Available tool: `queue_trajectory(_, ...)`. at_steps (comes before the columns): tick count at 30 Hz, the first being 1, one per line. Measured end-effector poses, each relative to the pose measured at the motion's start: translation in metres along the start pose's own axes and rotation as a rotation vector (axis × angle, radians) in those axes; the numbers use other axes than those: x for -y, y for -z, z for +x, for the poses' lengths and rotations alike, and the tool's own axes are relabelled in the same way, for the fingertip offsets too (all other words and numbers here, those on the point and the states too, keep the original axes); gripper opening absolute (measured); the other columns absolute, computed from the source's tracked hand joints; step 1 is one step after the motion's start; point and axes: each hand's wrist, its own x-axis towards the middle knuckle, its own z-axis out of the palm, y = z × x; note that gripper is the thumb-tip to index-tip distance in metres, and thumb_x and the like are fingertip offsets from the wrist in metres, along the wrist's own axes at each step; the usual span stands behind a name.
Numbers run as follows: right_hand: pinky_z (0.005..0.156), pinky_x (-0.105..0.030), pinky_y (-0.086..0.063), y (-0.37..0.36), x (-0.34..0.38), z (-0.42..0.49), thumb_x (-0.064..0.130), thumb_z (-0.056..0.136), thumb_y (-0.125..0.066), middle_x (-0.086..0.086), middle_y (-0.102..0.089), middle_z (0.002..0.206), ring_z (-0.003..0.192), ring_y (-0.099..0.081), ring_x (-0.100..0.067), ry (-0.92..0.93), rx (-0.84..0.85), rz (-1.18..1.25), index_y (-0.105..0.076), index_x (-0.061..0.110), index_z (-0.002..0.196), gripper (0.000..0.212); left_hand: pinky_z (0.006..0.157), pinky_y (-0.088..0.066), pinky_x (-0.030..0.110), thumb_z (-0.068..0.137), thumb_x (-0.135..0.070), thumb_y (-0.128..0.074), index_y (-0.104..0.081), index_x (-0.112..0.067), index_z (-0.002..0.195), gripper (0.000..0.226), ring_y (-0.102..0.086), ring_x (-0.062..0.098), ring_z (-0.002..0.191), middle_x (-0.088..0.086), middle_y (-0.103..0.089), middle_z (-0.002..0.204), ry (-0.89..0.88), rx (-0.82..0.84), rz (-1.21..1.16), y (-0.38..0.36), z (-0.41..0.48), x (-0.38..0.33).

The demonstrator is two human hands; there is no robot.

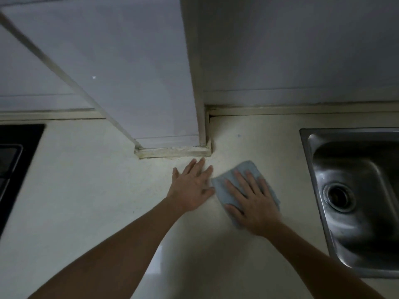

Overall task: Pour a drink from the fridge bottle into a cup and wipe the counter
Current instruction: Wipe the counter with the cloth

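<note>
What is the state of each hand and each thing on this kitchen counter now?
left hand: open, flat on the pale stone counter.
right hand: open, pressing flat on the light blue cloth.
light blue cloth: rumpled, lying on the counter.
stainless steel sink: drain uncovered.

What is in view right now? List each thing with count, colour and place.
pale blue cleaning cloth: one, pale blue, flat on the counter between column and sink
cream countertop: one, cream, across the whole lower view
stainless steel sink: one, silver, set into the counter at right
black glass hob: one, black, at the left edge
white wall column: one, white, rising from the counter at back centre
left hand: one, flat on the counter with fingers spread, next to the cloth
right hand: one, flat, pressing on the cloth
</note>
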Motion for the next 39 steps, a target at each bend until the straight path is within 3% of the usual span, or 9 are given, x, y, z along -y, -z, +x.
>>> queue_trajectory(3, 0.121, -0.055, -0.010, 0.000, -0.001, -0.002, 0.071, 0.096, -0.016, -0.005, -0.003, 0.166, 0.153, 0.002, -0.029, 0.000, -0.022, -0.024, -0.003, 0.032, 0.158, 0.074, 0.120, -0.005, 0.061, 0.099, -0.064, -0.024, -0.003, -0.035, 0.159, 0.070, 0.003, 0.014, 0.154, -0.007, 0.001, 0.168, 0.019, -0.062, -0.061, 0.001, -0.016, 0.026)
queue_trajectory(6, 0.121, -0.051, -0.009, -0.003, 0.007, 0.009, 0.071, 0.094, -0.013, -0.002, -0.008, 0.166, 0.152, -0.005, -0.028, -0.166, -0.037, 0.004, -0.003, 0.040, 0.156, 0.070, 0.119, -0.008, 0.058, 0.083, -0.072, -0.005, -0.016, -0.038, 0.157, 0.082, -0.005, 0.012, 0.154, -0.010, -0.007, 0.167, 0.132, -0.163, -0.104, -0.003, -0.055, 0.080)
queue_trajectory(12, 0.118, -0.060, -0.004, 0.001, 0.074, 0.057, 0.071, 0.086, -0.004, -0.010, 0.000, 0.166, 0.150, 0.000, -0.038, -0.384, -0.051, 0.086, 0.015, 0.041, 0.152, 0.075, 0.112, -0.029, 0.064, 0.081, -0.071, -0.007, -0.029, -0.041, 0.153, 0.081, -0.023, 0.022, 0.151, -0.005, -0.020, 0.165, 0.402, -0.174, -0.004, -0.033, -0.157, 0.213)
queue_trajectory(17, 0.117, -0.056, 0.015, -0.012, 0.169, 0.073, 0.071, 0.089, 0.000, -0.010, 0.021, 0.163, 0.146, 0.025, -0.035, -0.124, -0.027, 0.068, 0.021, 0.036, 0.152, 0.076, 0.115, -0.021, 0.065, 0.102, -0.055, -0.020, -0.004, -0.042, 0.157, 0.058, -0.001, 0.025, 0.155, -0.002, 0.002, 0.168, 0.439, -0.088, -0.009, -0.042, -0.170, 0.228)
queue_trajectory(21, 0.120, -0.059, -0.003, -0.028, 0.206, 0.041, 0.069, 0.096, -0.017, -0.008, 0.011, 0.165, 0.151, 0.011, -0.034, 0.135, -0.042, 0.014, 0.005, 0.034, 0.156, 0.073, 0.113, -0.023, 0.068, 0.101, -0.056, -0.025, -0.010, -0.044, 0.156, 0.058, -0.005, 0.028, 0.154, -0.002, -0.003, 0.168, 0.421, -0.134, -0.042, -0.046, -0.170, 0.229)
queue_trajectory(24, 0.121, -0.056, -0.004, -0.027, 0.196, 0.023, 0.068, 0.098, -0.020, -0.005, 0.004, 0.166, 0.152, 0.006, -0.032, 0.278, -0.062, -0.056, -0.002, 0.035, 0.157, 0.070, 0.115, -0.027, 0.063, 0.090, -0.078, -0.014, -0.020, -0.048, 0.153, 0.071, -0.009, 0.022, 0.154, -0.008, -0.007, 0.168, 0.342, -0.070, -0.139, -0.032, -0.177, 0.248)
queue_trajectory(29, 0.117, -0.062, -0.013, -0.018, 0.204, 0.052, 0.075, 0.092, -0.013, -0.004, 0.009, 0.166, 0.152, 0.004, -0.035, 0.090, -0.002, -0.023, 0.007, 0.041, 0.155, 0.074, 0.117, -0.023, 0.060, 0.107, -0.036, -0.026, 0.000, -0.046, 0.155, 0.055, 0.000, 0.023, 0.155, -0.008, 0.010, 0.167, 0.399, 0.035, 0.024, -0.044, -0.232, 0.273)
queue_trajectory(33, 0.118, -0.062, 0.001, -0.016, 0.254, 0.109, 0.073, 0.091, -0.010, -0.007, 0.019, 0.164, 0.150, 0.013, -0.037, -0.026, -0.005, -0.011, 0.018, 0.040, 0.152, 0.075, 0.113, -0.009, 0.073, 0.106, -0.015, -0.028, -0.002, -0.051, 0.154, 0.065, 0.015, 0.020, 0.153, -0.014, 0.016, 0.165, 0.430, 0.002, -0.206, -0.057, -0.241, 0.271)
queue_trajectory(39, 0.117, -0.064, -0.003, -0.032, 0.353, 0.094, 0.067, 0.096, -0.017, -0.011, 0.010, 0.165, 0.150, 0.009, -0.040, 0.233, -0.012, -0.037, 0.009, 0.037, 0.155, 0.071, 0.108, -0.009, 0.078, 0.104, -0.015, -0.035, 0.000, -0.053, 0.153, 0.071, 0.018, 0.020, 0.152, -0.014, 0.018, 0.165, 0.404, -0.020, -0.208, -0.063, -0.240, 0.279)
